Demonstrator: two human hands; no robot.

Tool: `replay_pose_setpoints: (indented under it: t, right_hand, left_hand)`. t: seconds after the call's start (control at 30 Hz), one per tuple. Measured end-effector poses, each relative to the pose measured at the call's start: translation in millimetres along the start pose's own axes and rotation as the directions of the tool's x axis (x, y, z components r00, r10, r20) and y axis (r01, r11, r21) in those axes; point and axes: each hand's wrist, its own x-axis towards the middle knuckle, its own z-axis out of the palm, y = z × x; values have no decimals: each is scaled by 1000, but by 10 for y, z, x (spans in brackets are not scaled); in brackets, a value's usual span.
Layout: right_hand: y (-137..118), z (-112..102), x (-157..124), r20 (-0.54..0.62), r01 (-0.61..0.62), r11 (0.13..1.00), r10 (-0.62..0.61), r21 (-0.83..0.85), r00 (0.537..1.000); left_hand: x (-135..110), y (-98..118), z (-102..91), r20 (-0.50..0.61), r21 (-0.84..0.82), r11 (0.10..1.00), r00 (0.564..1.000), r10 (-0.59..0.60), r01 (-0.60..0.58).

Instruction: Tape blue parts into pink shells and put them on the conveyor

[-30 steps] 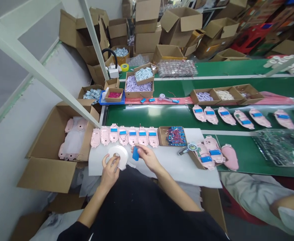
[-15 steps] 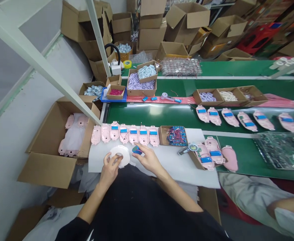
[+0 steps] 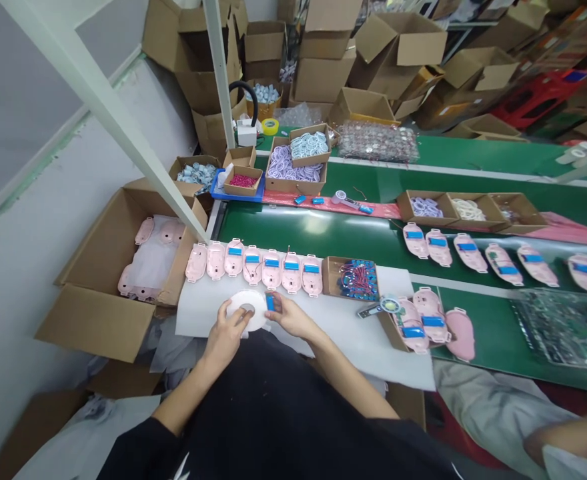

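Note:
A white roll of tape [image 3: 258,313] is gripped by my left hand [image 3: 225,335], its thumb and fingers at the roll's left side and centre hole. My right hand [image 3: 294,319] pinches a blue battery [image 3: 270,302] at the roll's right edge. Just beyond both hands runs a row of pink plastic shells [image 3: 272,270]. Most of them have a blue battery inside, while the two leftmost shells have none. Right of the row, a cardboard box [image 3: 332,277] holds many blue batteries with red wires. A white foam sheet [image 3: 323,327] lies under these things.
A small box of pink shells [image 3: 413,327] stands right, with a handheld fan [image 3: 386,305] by it. More shells line the green conveyor [image 3: 298,227]. At left is a large open carton [image 3: 108,247]. A co-worker's arm [image 3: 568,433] shows at lower right.
My right hand has brought the blue battery against the roll's edge, and the battery now stands more upright. The whole view has shifted slightly; the left hand still holds the roll.

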Motion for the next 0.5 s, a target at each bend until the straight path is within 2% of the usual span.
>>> replay_pose_setpoints:
  t: [0.1, 0.17, 0.23, 0.3, 0.33, 0.37, 0.43, 0.5]
  right_hand:
    - [297, 163, 203, -162, -33, 948, 88, 315, 983]
    - [411, 187, 437, -253, 8, 902, 113, 432, 961]
    - [433, 127, 772, -372, 107, 870, 92, 482, 924]
    - [398, 46, 1170, -487, 201, 875, 45, 440, 872]
    - [379, 25, 1368, -498, 205, 898, 18, 390, 867]
    - [367, 26, 1556, -466, 172, 930, -1, 324, 885]
    - [375, 104, 1885, -321, 63, 988, -14, 143, 947]
    - [409, 261, 2165, -181, -7, 995, -11, -96, 983]
  left_hand:
    - [46, -119, 97, 29, -25, 1000, 999, -18, 18]
    - [46, -228, 194, 46, -78, 997, 999, -3, 7]
    - [-12, -348, 297, 59, -141, 990, 998, 25, -16]
    - [-137, -491, 387, 70, -180, 984, 997, 14, -1]
    - [-221, -578, 423, 70, -185, 982, 997, -21, 33]
    - [-316, -677, 452, 64, -180, 980, 995, -79, 89]
    - [-526, -905, 495, 24, -157, 962, 974, -223, 224]
    - [-743, -1141, 525, -21, -141, 931, 939, -344, 338]
